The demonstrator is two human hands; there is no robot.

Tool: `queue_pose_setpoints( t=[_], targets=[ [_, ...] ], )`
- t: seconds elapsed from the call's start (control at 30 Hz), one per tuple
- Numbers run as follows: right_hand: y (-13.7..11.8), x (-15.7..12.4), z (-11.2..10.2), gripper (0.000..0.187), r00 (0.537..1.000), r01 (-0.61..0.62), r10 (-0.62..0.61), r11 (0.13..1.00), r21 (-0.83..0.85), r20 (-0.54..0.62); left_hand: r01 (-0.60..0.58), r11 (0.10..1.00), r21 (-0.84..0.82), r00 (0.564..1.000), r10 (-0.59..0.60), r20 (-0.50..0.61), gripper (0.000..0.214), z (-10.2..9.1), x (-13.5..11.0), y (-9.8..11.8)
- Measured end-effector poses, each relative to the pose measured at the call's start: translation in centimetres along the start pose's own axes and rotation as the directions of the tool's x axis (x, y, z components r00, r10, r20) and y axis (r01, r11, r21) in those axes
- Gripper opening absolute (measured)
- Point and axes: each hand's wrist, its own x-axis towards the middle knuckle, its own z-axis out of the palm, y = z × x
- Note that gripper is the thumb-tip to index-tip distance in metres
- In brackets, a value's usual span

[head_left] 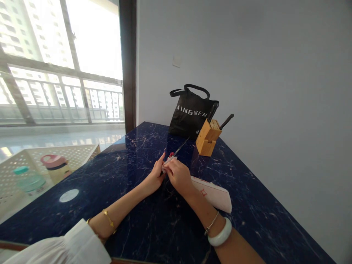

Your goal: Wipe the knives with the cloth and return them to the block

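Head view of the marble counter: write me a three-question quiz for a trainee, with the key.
1. Which wrist wears the white bangle: that of the left hand or of the right hand?
2. True or false: two black handles stick up out of the wooden knife block.
3. What points up and away from the hands?
A. a thin metal blade
B. a wooden spoon
C. a pencil

Key: 1. right; 2. true; 3. A.
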Motion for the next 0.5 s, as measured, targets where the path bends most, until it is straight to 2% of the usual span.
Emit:
queue_pose_setpoints(
  t=[0.13, 0.2, 0.3, 0.4, 0.5],
  targets=[
    [0.9, 0.1, 0.2, 0.013, 0.993, -0.087, 0.090, 0.995, 0.041, -0.080, 0.086, 0.994, -0.065, 0.995, -0.083, 0.050, 0.069, -0.4, -0.2, 1.4],
    [1.2, 0.0, 0.3, 0.014, 0.992, -0.088, 0.093, 0.994, 0.068, -0.081, 0.154, 0.975, -0.162, 0.987, -0.143, 0.077, 0.061, -0.6, -0.1, 2.4],
    [1.1, -0.3, 0.5, 0.016, 0.993, -0.074, 0.082, 0.993, 0.092, -0.083, 0.263, 0.899, -0.349, 0.965, -0.244, 0.098, 0.050, -0.8, 0.3, 3.4],
    [0.8, -0.3, 0.5, 0.017, 0.993, -0.070, 0.078, 0.994, 0.085, -0.091, 0.309, 0.853, -0.421, 0.949, -0.305, 0.079, 0.059, -0.8, 0.7, 3.8],
    [0.9, -0.1, 0.3, 0.015, 0.991, -0.095, 0.099, 0.995, 0.043, -0.092, 0.275, 0.859, -0.431, 0.958, -0.284, 0.045, 0.070, -0.9, 0.8, 3.8]
  ],
)
